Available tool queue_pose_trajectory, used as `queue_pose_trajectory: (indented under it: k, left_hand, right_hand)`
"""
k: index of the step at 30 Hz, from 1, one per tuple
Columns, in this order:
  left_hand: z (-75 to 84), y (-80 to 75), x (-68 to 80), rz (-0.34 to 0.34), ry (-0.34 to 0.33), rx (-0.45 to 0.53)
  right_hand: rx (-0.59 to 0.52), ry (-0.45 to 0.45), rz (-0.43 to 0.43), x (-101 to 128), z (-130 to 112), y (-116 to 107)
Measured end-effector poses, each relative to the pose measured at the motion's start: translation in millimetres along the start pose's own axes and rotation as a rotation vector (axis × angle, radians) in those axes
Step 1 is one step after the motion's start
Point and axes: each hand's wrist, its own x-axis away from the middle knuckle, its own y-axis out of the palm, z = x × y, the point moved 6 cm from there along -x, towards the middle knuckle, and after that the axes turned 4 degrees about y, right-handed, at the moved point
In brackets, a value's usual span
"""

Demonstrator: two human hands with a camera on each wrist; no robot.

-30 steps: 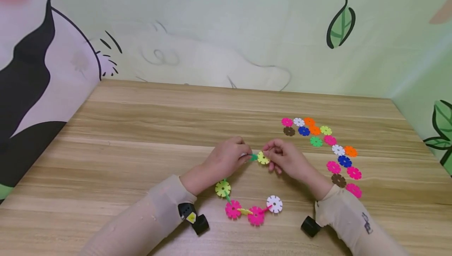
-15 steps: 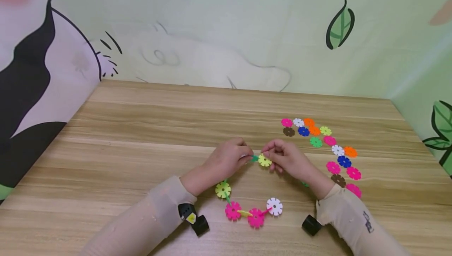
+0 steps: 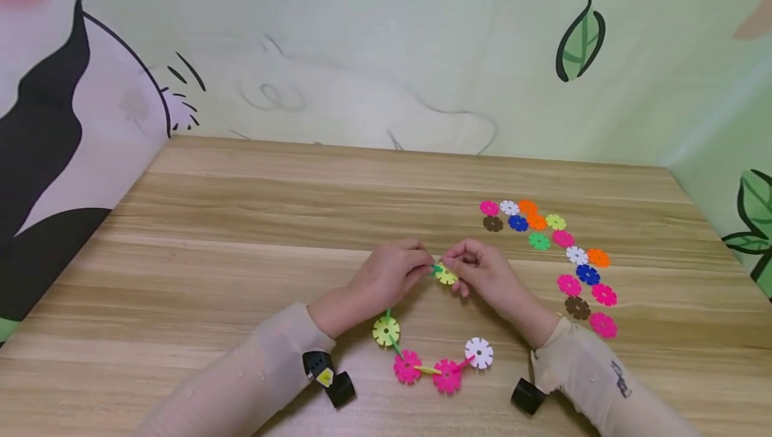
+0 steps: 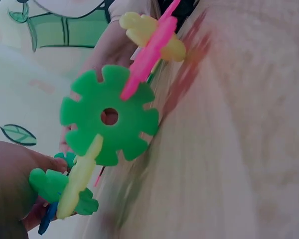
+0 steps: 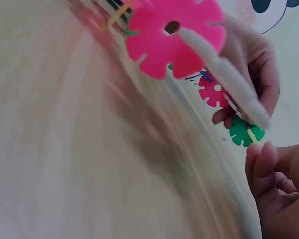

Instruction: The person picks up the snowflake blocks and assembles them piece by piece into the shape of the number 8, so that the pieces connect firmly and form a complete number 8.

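Between finger and thumb my right hand (image 3: 485,276) pinches a yellow notched disc (image 3: 447,275). My left hand (image 3: 395,269) pinches a linked chain of such discs, where a green disc (image 3: 437,269) meets the yellow one. Whether their slots are fully joined is too small to tell. Below the hands the chain curves through a yellow-green disc (image 3: 386,331), two pink discs (image 3: 408,366) and a white end disc (image 3: 479,353). In the left wrist view a large green disc (image 4: 79,114) shows slotted neighbours. The right wrist view has a pink disc (image 5: 139,50) up close. Fingers hide part of the chain.
Loose notched discs lie flat on the wooden table (image 3: 241,209) to the right, among them a green disc (image 3: 539,241), a blue disc (image 3: 588,275) and a brown disc (image 3: 577,307). A printed backdrop (image 3: 362,55) stands behind the table's far edge.
My right hand has shifted slightly left, bringing the yellow disc closer to my left hand's fingertips. The chain's lower part has swung a little to the right.
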Motion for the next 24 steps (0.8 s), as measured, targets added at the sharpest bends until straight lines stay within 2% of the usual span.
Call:
queue_pose_trajectory:
  k: [3, 5, 9, 13, 20, 24]
  left_hand:
    - [1.0, 0.0, -0.2, 0.006, 0.005, 0.001]
    - [0.7, 0.5, -0.7, -0.005, -0.010, 0.009]
    - [-4.0, 3.7, -2.2, -0.075, -0.093, 0.039]
    - [-8.1, 5.6, -3.7, -0.145, -0.167, 0.071]
    - [-5.2, 9.6, -4.2, -0.209, -0.125, 0.012]
    - [-5.7, 12.2, -4.8, -0.213, -0.144, -0.003]
  right_hand:
    - [-0.016, 0.006, 0.010, -0.1, 0.6, 0.9]
    - [0.011, 0.002, 0.019, -0.3, -0.6, 0.7]
    - [0.091, -0.020, 0.007, -1.5, -6.1, 1.9]
    - [0.118, -0.037, -0.030, -2.3, -10.3, 4.8]
    - [0.107, -0.045, -0.068, -3.4, -9.5, 5.8]
    - [0.161, -0.045, -0.080, -3.1, -10.1, 2.3]
